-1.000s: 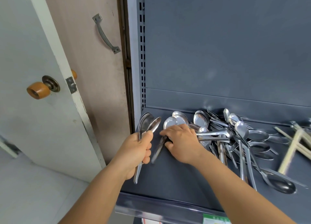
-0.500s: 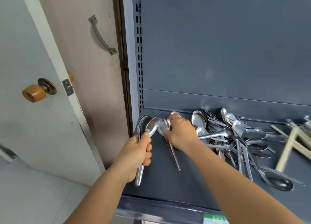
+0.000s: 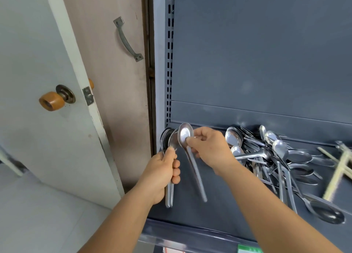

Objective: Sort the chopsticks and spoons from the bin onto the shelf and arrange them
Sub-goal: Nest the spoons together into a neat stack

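Right hand [image 3: 207, 148] pinches single long-handled steel spoon [image 3: 190, 157] at its bowl, handle trailing toward viewer, just right of nested steel spoon stack [image 3: 169, 144] gripped in left hand [image 3: 163, 172], axes near parallel.

left hand [image 3: 162, 173] grips stacked spoons [image 3: 168, 140]; right hand [image 3: 208, 147] pinches one spoon [image 3: 185, 134].

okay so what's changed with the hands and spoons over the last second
The right hand picked one spoon off the shelf, turned it upright and carried it left, to the bundle that the left hand grips. The left hand's grip and the pile with chopsticks stayed put.
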`<state>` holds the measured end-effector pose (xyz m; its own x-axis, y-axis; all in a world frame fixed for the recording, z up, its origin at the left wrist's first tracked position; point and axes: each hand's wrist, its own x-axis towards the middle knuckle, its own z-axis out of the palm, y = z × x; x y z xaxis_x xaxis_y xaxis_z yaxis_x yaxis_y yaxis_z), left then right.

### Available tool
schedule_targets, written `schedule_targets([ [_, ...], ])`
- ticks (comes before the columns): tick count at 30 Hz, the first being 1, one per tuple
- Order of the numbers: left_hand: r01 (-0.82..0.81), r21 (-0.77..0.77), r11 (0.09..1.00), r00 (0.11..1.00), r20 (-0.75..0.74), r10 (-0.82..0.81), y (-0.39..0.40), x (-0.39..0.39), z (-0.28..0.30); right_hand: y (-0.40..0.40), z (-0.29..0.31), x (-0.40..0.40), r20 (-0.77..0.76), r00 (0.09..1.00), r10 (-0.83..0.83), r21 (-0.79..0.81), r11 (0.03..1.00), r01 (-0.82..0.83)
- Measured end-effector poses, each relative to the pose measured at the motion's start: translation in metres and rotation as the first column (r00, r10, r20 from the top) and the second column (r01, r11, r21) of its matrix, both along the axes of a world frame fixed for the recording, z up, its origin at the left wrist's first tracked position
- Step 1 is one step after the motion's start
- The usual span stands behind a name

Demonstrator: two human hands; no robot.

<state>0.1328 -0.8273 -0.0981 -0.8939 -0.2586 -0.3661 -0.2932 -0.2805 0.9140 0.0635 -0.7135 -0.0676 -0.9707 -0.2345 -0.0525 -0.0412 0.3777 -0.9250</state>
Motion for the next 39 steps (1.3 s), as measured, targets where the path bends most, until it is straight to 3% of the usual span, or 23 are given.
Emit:
schedule_targets([
  [3, 0.092, -0.063, 0.994, 0.996, 0.008, -0.091, 0.009, 0.000, 0.001, 0.000, -0.003, 0.011, 0.109, 0.993, 0.048, -0.077, 0.996, -0.040],
  [11, 0.245, -0.210, 0.947, 0.967, -0.022, -0.255, 0.020, 0.002, 0.001, 0.018, -0.015, 0.019, 0.230, 0.973, -0.013, -0.138, 0.989, 0.046],
  [17, 0.235, -0.218, 0.947, 0.968, -0.033, -0.248, 0.030, 0.003, 0.003, 0.031, -0.021, 0.018, 0.024, 0.999, -0.028, 0.009, 1.000, 0.028],
  [20, 0.175, -0.190, 0.966, 0.984, -0.012, -0.180, 0.033, 0.003, 0.003, 0.048, -0.018, 0.015, -0.131, 0.991, -0.040, 0.182, 0.981, 0.064],
  [23, 0.149, -0.176, 0.973, 0.989, -0.001, -0.151, 0.032, 0.005, 0.003, 0.067, -0.028, 0.012, -0.274, 0.961, -0.017, 0.489, 0.858, 0.155],
  [26, 0.165, -0.160, 0.973, 0.986, 0.003, -0.166, 0.032, 0.007, 0.002, 0.074, -0.039, 0.015, -0.274, 0.955, 0.111, 0.691, 0.713, 0.115],
  [32, 0.129, -0.154, 0.980, 0.992, 0.016, -0.128, 0.034, 0.008, -0.002, 0.070, -0.035, 0.017, -0.296, 0.952, 0.075, 0.625, 0.769, 0.134],
  [39, 0.159, -0.173, 0.972, 0.986, -0.016, -0.164, 0.032, 0.014, -0.001, 0.056, -0.037, 0.012, -0.169, 0.981, 0.098, 0.625, 0.780, 0.030],
])
